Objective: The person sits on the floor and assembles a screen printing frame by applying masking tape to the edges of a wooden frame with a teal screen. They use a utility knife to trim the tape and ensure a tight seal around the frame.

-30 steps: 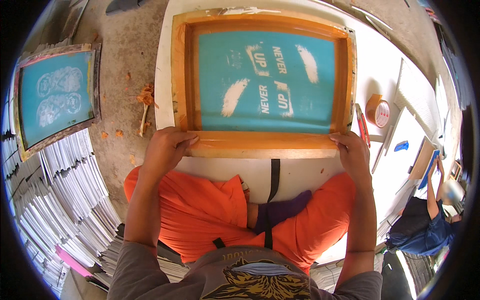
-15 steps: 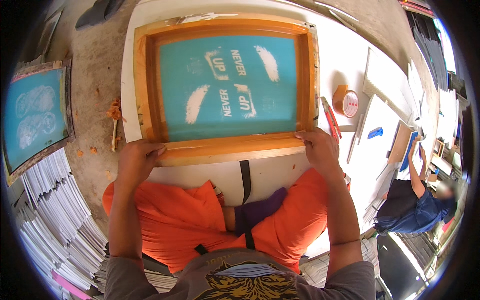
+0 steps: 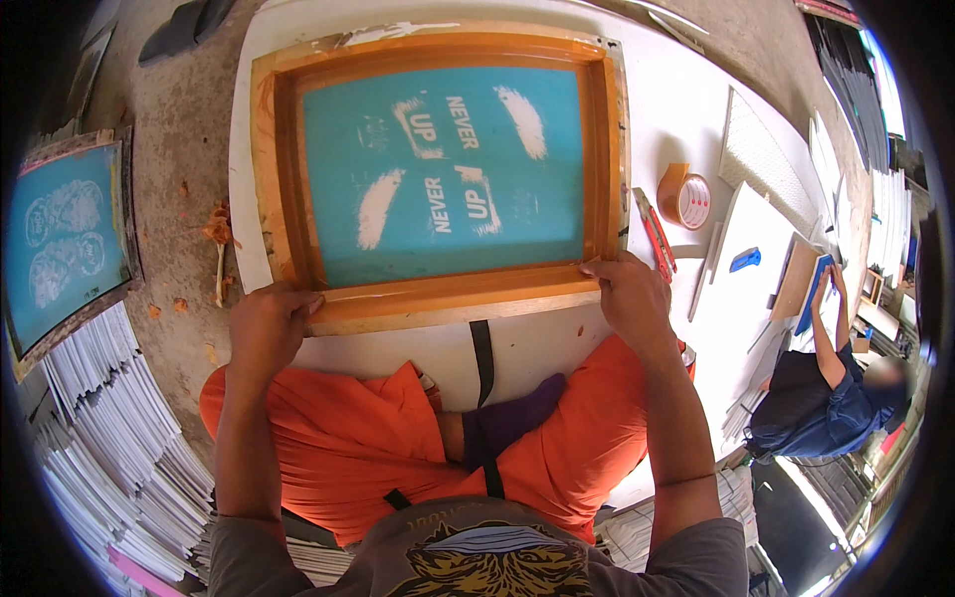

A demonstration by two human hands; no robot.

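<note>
A wooden screen-printing frame [image 3: 453, 298] with brown tape along its inner edges lies before me on a white board. Stretched inside it is a teal mesh [image 3: 343, 119] bearing pale lettering and white smears. My left hand [image 3: 269, 323] is closed on the frame's near left corner, thumb on top. At the near right corner my right hand [image 3: 635, 298] grips the same near bar, its thumb also over the top. The fingers under the bar are hidden on both sides.
To the right lie a red cutter-like tool [image 3: 654, 235], a roll of brown tape [image 3: 686, 199] and a small blue tool [image 3: 744, 260]. Another teal screen [image 3: 70, 234] stands at the left above stacked white sheets [image 3: 109, 418]. A co-worker [image 3: 826, 413] handles a blue-edged board at far right.
The screen-printing frame sits slightly farther left in the view, with both my hands still gripping it. The surroundings have shifted a little left too. The co-worker's arms have moved slightly.
</note>
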